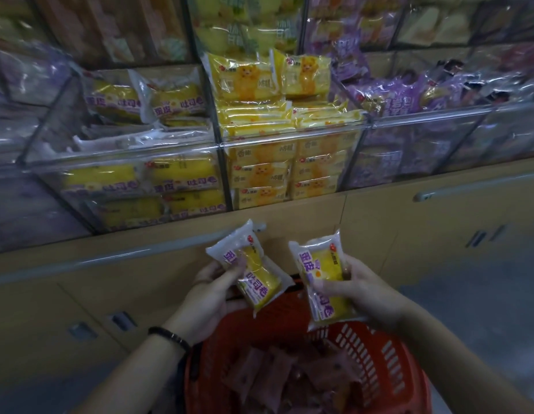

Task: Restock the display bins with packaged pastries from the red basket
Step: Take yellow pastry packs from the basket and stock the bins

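Shop aisle here, dim light, a wall of clear display bins (134,162) over tan cabinets, each bin stuffed with wrapped pastries. Fingers first: the left hand (213,297) has its fingers (234,271) curled shut around the middle of a yellow roll pack (254,273), thumb on the printed face, pack tilted with one end sticking up. The right hand (364,294) does the same with a second roll pack (322,279), fingers wrapped round its side, held more upright. Both packs hang just above the red basket (379,363), which has a pile of pinkish packs (277,380) down inside. My guess is these handle super light and squishy, with slick crinkly film that slides a bit, so grab across the fat middle where the cake fills the wrapper, not the flat sealed ends, and don't squeeze hard or you'll dent it. Matching packs sit in the left-hand bin, beside the bear-print packs (259,79), so that's likely where they go.
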A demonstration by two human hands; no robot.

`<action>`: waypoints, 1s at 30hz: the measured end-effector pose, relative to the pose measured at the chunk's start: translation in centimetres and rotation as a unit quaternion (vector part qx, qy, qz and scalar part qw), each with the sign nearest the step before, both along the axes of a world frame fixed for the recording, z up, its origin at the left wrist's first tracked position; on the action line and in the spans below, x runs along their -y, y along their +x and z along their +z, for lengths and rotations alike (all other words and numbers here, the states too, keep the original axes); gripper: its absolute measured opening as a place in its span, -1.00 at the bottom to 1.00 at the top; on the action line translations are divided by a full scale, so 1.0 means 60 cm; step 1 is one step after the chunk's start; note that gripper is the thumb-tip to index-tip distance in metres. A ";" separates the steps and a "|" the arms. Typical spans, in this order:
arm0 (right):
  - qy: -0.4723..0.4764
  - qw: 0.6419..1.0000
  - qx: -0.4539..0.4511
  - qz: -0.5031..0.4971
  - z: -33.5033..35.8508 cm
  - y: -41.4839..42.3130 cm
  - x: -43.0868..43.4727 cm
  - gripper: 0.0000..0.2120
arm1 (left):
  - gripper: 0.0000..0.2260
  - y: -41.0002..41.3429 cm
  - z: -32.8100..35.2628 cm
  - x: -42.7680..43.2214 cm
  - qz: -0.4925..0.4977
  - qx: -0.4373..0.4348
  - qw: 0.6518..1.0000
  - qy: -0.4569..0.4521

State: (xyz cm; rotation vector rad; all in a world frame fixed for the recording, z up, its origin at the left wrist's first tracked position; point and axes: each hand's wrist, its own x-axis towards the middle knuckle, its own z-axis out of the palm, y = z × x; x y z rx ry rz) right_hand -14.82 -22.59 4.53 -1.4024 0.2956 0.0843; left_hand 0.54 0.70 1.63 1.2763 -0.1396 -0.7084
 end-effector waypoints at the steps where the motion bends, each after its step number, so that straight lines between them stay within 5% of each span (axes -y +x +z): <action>1: -0.001 1.000 0.005 0.006 0.005 -0.002 -0.008 -0.54 | -0.60 -0.002 0.005 -0.002 0.008 0.006 1.000 -0.002; 12: -0.038 0.996 0.069 -0.041 0.123 -0.002 -0.104 -0.58 | -0.59 -0.029 0.137 -0.086 -0.012 0.103 0.991 -0.078; 14: -0.080 0.991 0.099 -0.039 0.164 0.003 -0.114 -0.59 | -0.50 -0.022 0.182 -0.115 0.000 0.193 0.979 -0.060; 17: -0.139 0.979 0.147 -0.015 0.231 0.014 -0.131 -0.62 | -0.52 0.006 0.247 -0.153 -0.001 0.351 0.936 0.018; 23: -0.223 0.950 0.219 0.001 0.338 0.078 -0.171 -0.65 | -0.48 0.077 0.376 -0.189 0.015 0.527 0.837 0.148; 30: -0.338 0.910 0.240 -0.010 0.425 0.236 -0.201 -0.70 | -0.31 0.234 0.458 -0.204 0.061 0.610 0.761 0.212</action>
